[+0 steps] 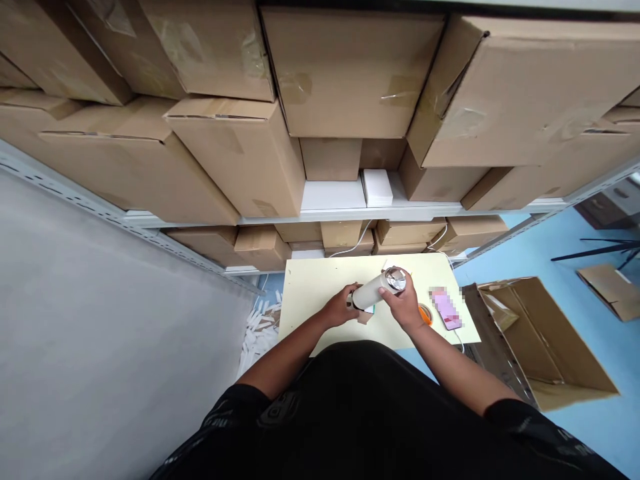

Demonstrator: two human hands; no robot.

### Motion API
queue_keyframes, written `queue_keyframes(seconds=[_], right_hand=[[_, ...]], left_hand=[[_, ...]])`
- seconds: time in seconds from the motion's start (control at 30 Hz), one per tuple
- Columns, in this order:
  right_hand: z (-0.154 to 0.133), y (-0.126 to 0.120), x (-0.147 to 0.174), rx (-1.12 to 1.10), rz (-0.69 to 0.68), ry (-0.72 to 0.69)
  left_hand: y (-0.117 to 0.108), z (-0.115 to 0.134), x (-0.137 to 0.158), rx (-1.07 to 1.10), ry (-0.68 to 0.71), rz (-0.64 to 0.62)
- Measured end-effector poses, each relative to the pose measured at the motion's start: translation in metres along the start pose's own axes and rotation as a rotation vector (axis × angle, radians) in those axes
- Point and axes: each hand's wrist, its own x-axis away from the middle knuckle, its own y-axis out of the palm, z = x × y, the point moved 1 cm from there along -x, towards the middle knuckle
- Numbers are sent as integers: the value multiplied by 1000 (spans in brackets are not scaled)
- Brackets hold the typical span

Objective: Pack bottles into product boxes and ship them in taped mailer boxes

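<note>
A white cylindrical bottle (369, 293) with a shiny metallic end lies slanted between my hands, above the pale yellow table (310, 283). My right hand (406, 307) is wrapped round its metallic end, at the upper right. At the lower left end, my left hand (341, 308) has its fingers closed round a dark rim. Below the bottle a small brown cardboard piece (365, 318) shows, partly covered, with a bit of green beside it. An orange tape roll (425, 315) lies just right of my right wrist.
A phone (448, 312) with a cable lies at the table's right. Shelves (330, 215) stacked with cardboard boxes (350, 73) stand behind, holding a white box (377, 188). An open carton (550, 340) is at right. White scraps (257, 340) cover the floor at left, beside a grey wall (100, 320).
</note>
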Motion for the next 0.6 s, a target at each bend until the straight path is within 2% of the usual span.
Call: queue_keyframes(seconds=[0.07, 0.2, 0.4, 0.6], right_hand=[[3, 2, 6, 59, -71, -7], [22, 9, 14, 350, -224, -16], [66, 8, 23, 764, -354, -163], [77, -4, 23, 924, -508, -234]], left_hand=[[0, 0, 2, 57, 4, 0], [3, 0, 3, 83, 18, -12], [9, -7, 6, 11, 97, 19], [7, -13, 17, 52, 23, 48]])
